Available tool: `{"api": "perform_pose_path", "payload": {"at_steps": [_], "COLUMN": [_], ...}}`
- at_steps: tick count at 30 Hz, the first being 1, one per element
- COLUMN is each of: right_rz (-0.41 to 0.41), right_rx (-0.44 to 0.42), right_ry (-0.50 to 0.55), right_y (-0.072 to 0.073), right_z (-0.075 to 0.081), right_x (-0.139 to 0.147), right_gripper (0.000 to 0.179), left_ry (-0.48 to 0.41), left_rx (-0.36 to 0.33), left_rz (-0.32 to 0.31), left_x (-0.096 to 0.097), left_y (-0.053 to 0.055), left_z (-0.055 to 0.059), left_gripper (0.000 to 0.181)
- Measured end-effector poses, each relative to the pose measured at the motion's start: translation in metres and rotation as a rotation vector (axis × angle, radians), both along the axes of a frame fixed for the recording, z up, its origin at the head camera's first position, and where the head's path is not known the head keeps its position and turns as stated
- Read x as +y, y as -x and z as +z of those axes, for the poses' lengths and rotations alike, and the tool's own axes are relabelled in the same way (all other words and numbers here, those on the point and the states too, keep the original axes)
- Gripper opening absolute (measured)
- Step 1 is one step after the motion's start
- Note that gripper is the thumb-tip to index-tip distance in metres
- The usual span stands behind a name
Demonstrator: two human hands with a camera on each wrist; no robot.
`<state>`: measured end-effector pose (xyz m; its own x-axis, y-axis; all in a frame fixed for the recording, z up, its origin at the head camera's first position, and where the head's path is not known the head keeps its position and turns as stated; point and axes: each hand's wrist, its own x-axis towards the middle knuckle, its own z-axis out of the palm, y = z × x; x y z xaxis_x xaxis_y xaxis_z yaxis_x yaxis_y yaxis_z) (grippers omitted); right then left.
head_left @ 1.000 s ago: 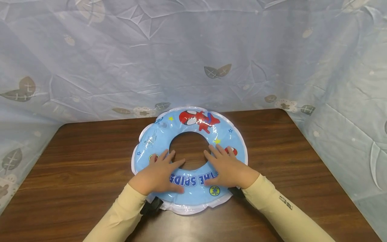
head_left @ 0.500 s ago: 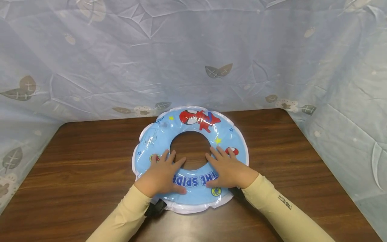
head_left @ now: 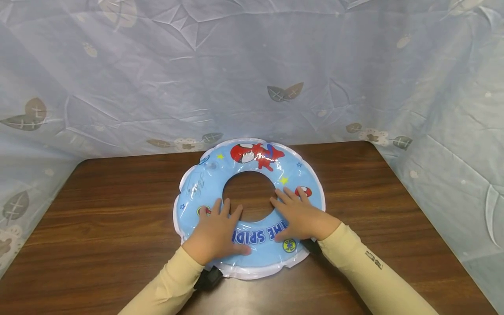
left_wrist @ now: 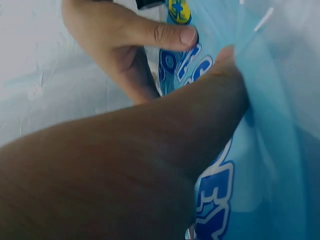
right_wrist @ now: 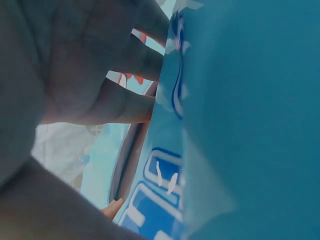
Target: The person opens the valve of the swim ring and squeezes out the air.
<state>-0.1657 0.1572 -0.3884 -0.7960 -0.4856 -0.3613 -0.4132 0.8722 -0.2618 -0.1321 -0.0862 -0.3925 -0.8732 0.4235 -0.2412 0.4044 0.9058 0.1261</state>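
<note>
On brown table [head_left: 366, 197], inflatable ring [head_left: 264, 256] — glossy, pale blue, white-edged

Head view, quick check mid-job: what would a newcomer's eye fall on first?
Probably the glossy light-blue plastic swim ring with a white edge, lying on the dark brown wood-grain table. Next, the red cartoon figure printed on its far side. Then the person's bare left hand and right hand, fingers spread, on either side of its near part.
</note>
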Motion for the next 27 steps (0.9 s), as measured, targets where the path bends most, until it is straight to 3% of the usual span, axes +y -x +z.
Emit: {"api": "perform_pose_path", "payload": {"at_steps": [11,27], "right_rz": [0.000,-0.097], "right_rx": [0.009,0.045], "right_ry": [0.021,0.050], "right_y": [0.002,0.008], "right_z": [0.001,0.000], "right_x": [0.003,0.008], "right_gripper": [0.100,0.109], "left_ry": [0.043,0.082], "left_rx": [0.022,0.069], "left_rz": [0.025,0.019], "left_x": [0.009,0.017], "left_y": [-0.009,-0.015], "left_z": [0.002,0.003], "left_gripper": [0.106,0.096]}}
